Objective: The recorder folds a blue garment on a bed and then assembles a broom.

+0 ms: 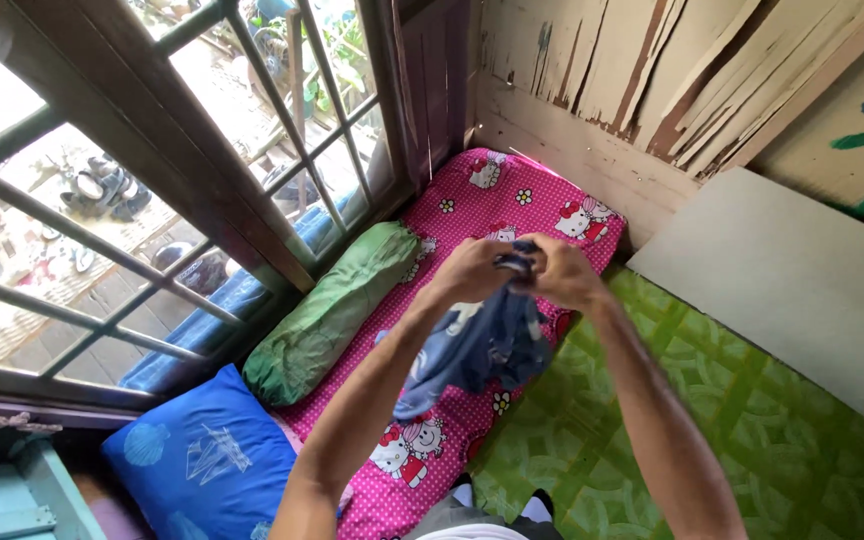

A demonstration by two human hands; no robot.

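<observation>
A dark blue denim garment (482, 345) hangs bunched in the air over the pink mattress (472, 205). My left hand (470, 270) and my right hand (562, 272) are close together at its top edge, both gripping the cloth. The rest of the garment droops below my hands, and its lower end reaches down toward the pink polka-dot sheet with cartoon prints.
A green bolster (332, 310) lies along the mattress by the barred window (182, 190). A blue pillow (202, 455) sits at the near end. A green patterned floor mat (752, 430) lies to the right, and a grey board (792, 280) leans on the peeling wooden wall.
</observation>
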